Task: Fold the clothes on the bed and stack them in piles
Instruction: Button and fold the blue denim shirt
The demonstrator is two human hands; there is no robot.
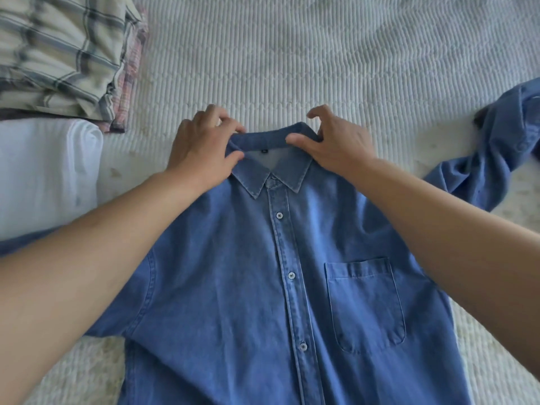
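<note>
A blue denim shirt [233, 276] lies buttoned and front-up on the bed, collar pointing away from me, chest pocket on the right. My left hand [201, 150] pinches the left end of the collar between thumb and fingers. My right hand [336, 144] pinches the right end of the collar the same way. The shirt's right sleeve [485, 162] trails crumpled out to the right. Its left sleeve is mostly hidden under my left forearm.
A stack of folded plaid shirts [58, 54] sits at the upper left, with a folded white garment [43, 176] just in front of it. The ribbed pale bedcover [321, 54] stretches beyond the collar.
</note>
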